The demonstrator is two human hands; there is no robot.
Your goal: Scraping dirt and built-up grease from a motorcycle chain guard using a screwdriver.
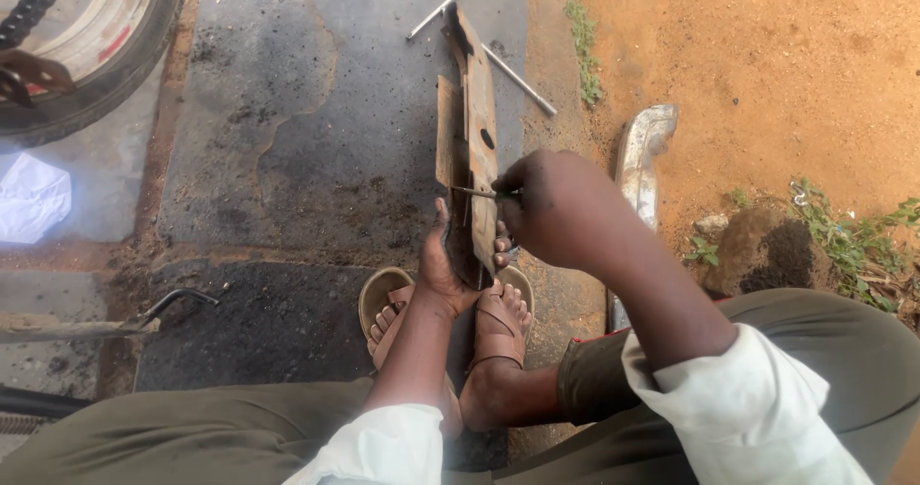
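Observation:
A long rusty brown metal plate [478, 111] stands on edge on the dark concrete, running away from me. My left hand [443, 269] grips its near end from the left, fingers wrapped around to the right side. My right hand [556, 207] is closed on a thin metal tool [476, 193] whose tip points left against the plate's side. My sandalled feet [498, 327] sit just below the plate's near end.
Two thin metal rods [517, 79] lie by the plate's far end. A curved silver metal part [640, 154] lies at the edge of the orange dirt on the right. A tyre with chain [91, 82] is top left, a bent bar [177, 298] at left.

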